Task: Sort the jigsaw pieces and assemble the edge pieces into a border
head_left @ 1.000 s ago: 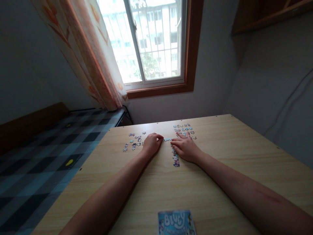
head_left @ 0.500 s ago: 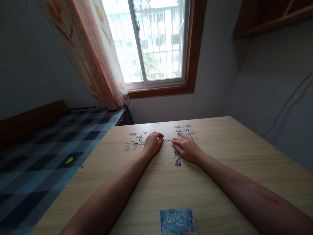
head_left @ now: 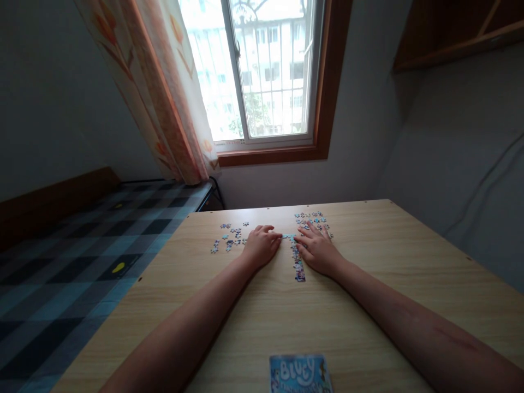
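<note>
A joined strip of puzzle pieces [head_left: 298,263] runs toward me on the wooden table [head_left: 368,284], with a short pale-blue row [head_left: 288,236] across its far end. My left hand [head_left: 262,245] lies curled on the table, fingertips pressed on the left end of that row. My right hand [head_left: 318,250] rests flat with fingers stretched out, touching the strip's right side and the row's right end. Loose puzzle pieces [head_left: 230,238] lie left of my left hand, and more loose pieces [head_left: 311,218] lie beyond my right hand.
A blue puzzle box [head_left: 301,374] sits at the table's near edge. A bed with a checked cover [head_left: 82,262] stands to the left. Beyond the table are a window [head_left: 262,71] and a curtain [head_left: 164,93]; a wall runs along the right.
Both hands stay on the pieces; the left fingertips have slid slightly right along the pale-blue row. The camera has tilted a little, shifting the scene down and right.
</note>
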The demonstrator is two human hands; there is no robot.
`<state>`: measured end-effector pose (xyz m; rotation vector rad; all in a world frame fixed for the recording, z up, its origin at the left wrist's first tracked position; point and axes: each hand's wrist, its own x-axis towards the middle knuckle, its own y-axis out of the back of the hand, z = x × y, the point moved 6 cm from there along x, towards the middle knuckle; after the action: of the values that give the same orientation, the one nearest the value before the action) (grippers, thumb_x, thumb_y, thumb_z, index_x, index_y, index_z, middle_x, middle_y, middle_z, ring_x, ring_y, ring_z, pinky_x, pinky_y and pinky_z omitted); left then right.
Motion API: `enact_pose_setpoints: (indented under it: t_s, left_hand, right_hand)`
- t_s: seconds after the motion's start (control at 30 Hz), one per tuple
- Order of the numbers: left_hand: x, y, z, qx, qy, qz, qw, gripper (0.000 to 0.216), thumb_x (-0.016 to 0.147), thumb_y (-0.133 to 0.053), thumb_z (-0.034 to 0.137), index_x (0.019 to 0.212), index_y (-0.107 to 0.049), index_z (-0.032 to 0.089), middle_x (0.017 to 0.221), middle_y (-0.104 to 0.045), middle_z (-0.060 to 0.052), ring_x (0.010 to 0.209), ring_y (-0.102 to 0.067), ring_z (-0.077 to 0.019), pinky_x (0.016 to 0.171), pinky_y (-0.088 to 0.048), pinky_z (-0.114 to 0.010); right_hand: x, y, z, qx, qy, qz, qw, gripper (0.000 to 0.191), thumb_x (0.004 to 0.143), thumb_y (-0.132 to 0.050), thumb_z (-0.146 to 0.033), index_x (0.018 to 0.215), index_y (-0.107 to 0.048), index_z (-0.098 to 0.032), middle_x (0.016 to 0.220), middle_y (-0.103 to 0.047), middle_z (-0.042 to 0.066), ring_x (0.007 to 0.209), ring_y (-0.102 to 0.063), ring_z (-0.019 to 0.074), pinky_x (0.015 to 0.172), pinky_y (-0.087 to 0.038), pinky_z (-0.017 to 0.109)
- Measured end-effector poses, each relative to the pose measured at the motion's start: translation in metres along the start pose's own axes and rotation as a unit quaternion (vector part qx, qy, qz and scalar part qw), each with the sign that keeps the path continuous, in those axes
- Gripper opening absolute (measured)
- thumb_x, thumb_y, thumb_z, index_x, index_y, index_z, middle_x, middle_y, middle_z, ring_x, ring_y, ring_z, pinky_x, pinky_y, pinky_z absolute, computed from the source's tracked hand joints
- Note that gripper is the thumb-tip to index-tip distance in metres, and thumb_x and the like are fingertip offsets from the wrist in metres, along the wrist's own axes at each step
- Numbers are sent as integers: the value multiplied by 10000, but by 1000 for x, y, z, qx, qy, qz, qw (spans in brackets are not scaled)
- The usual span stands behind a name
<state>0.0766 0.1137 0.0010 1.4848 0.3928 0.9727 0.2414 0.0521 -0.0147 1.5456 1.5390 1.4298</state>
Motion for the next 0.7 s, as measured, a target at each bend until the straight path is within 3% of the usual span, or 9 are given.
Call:
enact_pose_setpoints:
  t_s: [0.27, 0.4, 0.47, 0.57, 0.7]
  left_hand:
    - [-5, 1, 4, -1, -17, 23, 1000, 340, 952, -577, 320, 1255, -705, 235, 1285, -675, -95, 1156, -592, -257, 1025, -486, -410]
    - [-4, 23, 0, 21, -5, 71, 997, 285, 948, -585, 318, 1171, -734, 223, 1234, -695, -97, 1134, -595, -263, 1011, -478, -429]
    - [-1, 43, -16, 45, 37, 78, 995, 252, 956, -568, 322, 1081, -766, 230, 1164, -720, -86, 1094, -610, -260, 991, -477, -417]
    - [0, 72, -64, 88, 182, 17, 979, 300, 977, -503, 337, 1052, -781, 253, 1138, -736, -62, 1062, -643, -231, 927, -486, -327]
    - [-9, 95, -122, 102, 257, -48, 960, 243, 894, -586, 283, 991, -806, 247, 1036, -772, -68, 973, -688, -242, 784, -502, -285]
  right_hand:
    - [0, -3, 4, -8, -15, 18, 1000, 390, 998, -464, -341, 1333, -644, -257, 1539, -490, 110, 1510, -275, 354, 1195, -141, 685]
    - [0, -3, 5, 3, -13, 31, 999, 370, 996, -466, -339, 1293, -673, -263, 1533, -497, 106, 1507, -281, 355, 1197, -146, 681]
    - [-1, -1, 5, 10, -13, 37, 999, 363, 994, -467, -331, 1280, -681, -264, 1529, -501, 102, 1508, -282, 351, 1197, -155, 677]
    - [-1, 0, 5, 19, -11, 44, 999, 353, 990, -470, -325, 1260, -689, -261, 1522, -509, 97, 1507, -286, 343, 1197, -158, 673]
    - [-2, 0, 4, 24, -5, 50, 998, 343, 985, -475, -316, 1244, -693, -260, 1511, -522, 89, 1504, -291, 338, 1198, -157, 668]
